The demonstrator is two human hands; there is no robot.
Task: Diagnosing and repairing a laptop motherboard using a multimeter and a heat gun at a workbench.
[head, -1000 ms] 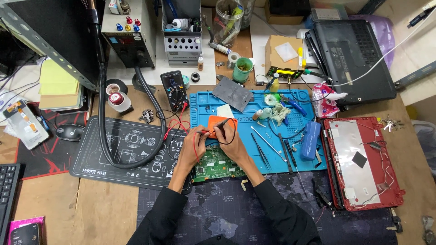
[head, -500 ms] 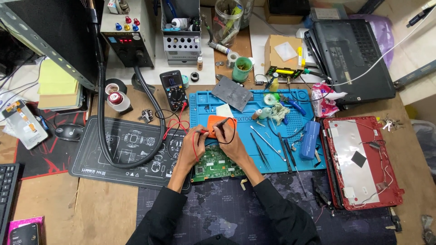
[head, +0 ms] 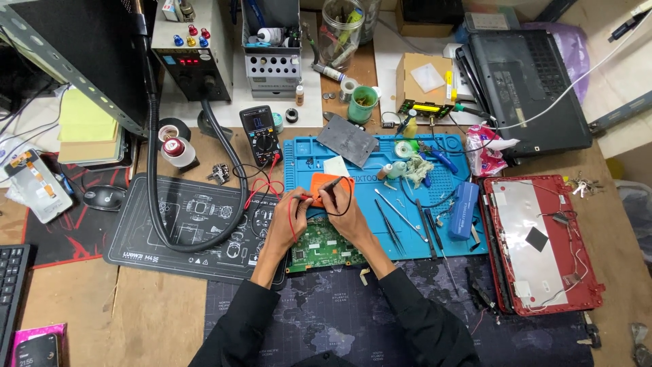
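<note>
My left hand (head: 288,221) grips a red multimeter probe (head: 303,198) whose red lead runs back to the black multimeter (head: 261,133). My right hand (head: 346,214) holds a black probe (head: 331,185) angled up and to the right, its black lead looping past my wrist. Both probe tips meet over a small orange pad (head: 324,187) on the blue work mat (head: 370,204). A green circuit board (head: 322,248) lies just below my hands, partly hidden by them.
Tweezers (head: 387,221) and slim tools lie right of my hands, with a blue case (head: 464,211). A red laptop shell (head: 540,241) sits far right, a black laptop (head: 523,92) behind it. A black hose (head: 153,183) loops across the black mat (head: 183,224) at left.
</note>
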